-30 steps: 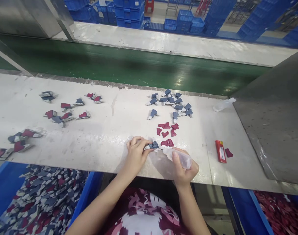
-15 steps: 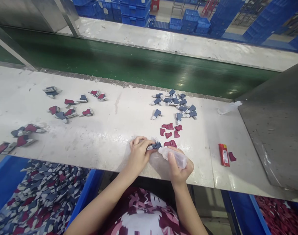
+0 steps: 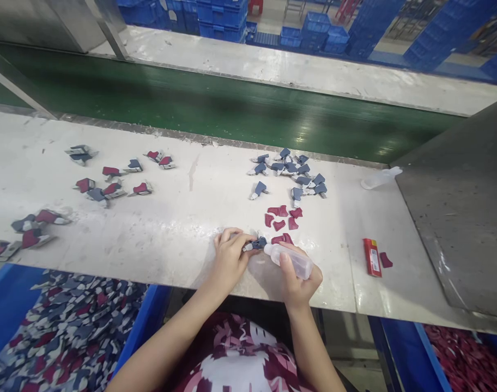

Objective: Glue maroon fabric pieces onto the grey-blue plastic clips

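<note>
Near the table's front edge my left hand [image 3: 231, 256] pinches a blue and white plastic part [image 3: 257, 244] between its fingers. My right hand [image 3: 301, 277] is wrapped round a translucent squeeze bottle [image 3: 291, 261], its nozzle pointing left at the blue part; whether the tip touches is too small to tell. Several loose dark red pieces [image 3: 279, 225] lie just beyond the bottle, two of them close to my right hand. Farther back is a cluster of blue and white parts [image 3: 289, 168].
Red, blue and white assemblies [image 3: 113, 189] are scattered at the left. Right of my hands lie a red box [image 3: 372, 257] and another clear bottle [image 3: 381, 178]. A green conveyor [image 3: 232, 111] runs behind. Blue bins [image 3: 150, 310] of parts stand below the front edge, beside a metal housing [image 3: 456, 218] at right.
The view has shifted slightly, so the table items appear a little farther left. Both hands keep nearly the same pose, still holding the part and the bottle.
</note>
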{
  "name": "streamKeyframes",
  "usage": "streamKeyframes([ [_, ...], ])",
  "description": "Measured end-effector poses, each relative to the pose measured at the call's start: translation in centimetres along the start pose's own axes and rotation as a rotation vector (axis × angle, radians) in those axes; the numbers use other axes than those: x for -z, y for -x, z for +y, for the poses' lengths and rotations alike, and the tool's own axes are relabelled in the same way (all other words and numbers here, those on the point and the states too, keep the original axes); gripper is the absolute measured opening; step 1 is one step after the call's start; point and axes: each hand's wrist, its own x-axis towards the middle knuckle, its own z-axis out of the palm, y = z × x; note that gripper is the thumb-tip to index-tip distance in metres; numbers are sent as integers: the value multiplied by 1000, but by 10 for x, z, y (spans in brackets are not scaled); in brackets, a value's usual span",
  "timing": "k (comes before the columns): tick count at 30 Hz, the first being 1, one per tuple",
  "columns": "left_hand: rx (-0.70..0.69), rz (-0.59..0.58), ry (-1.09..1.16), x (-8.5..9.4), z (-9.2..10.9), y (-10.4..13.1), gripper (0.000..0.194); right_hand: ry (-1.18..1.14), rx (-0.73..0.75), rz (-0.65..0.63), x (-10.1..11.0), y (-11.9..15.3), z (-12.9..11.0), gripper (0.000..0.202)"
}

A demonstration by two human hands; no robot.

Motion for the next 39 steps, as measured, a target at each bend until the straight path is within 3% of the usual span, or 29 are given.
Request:
streamKeyframes([
  [12,-6,3,-7,-1,-1,-1,16,-50,-62,-21,2,-2,-2,21],
  [16,4,-4,-13,-1,-2,-1,15,-34,-158,206,20,-14,1,30],
  [18,4,0,-14,-2,-3,-1,16,-44,-155,256,33,-26,6,36],
  [22,2,10,-19,-3,-5,0,17,-37,-108,237,52,-46,20,53],
  [26,0,19,-18,-2,-5,0,17,-7,-191,180,56,-49,30,59],
  [28,0,23,-9,-1,-5,0,16,91,-75,246,56,-45,30,65],
  [31,5,37,18,0,-5,0,16,324,403,458,54,-36,21,69],
  [32,9,48,28,0,-5,0,16,386,542,440,53,-33,16,65],
  [34,16,72,52,0,-6,0,15,460,656,199,46,-29,7,49],
  [37,16,112,123,0,-9,2,15,530,522,-237,30,-31,1,31],
  [39,10,134,183,-1,-11,3,15,570,432,-342,21,-34,3,25],
])
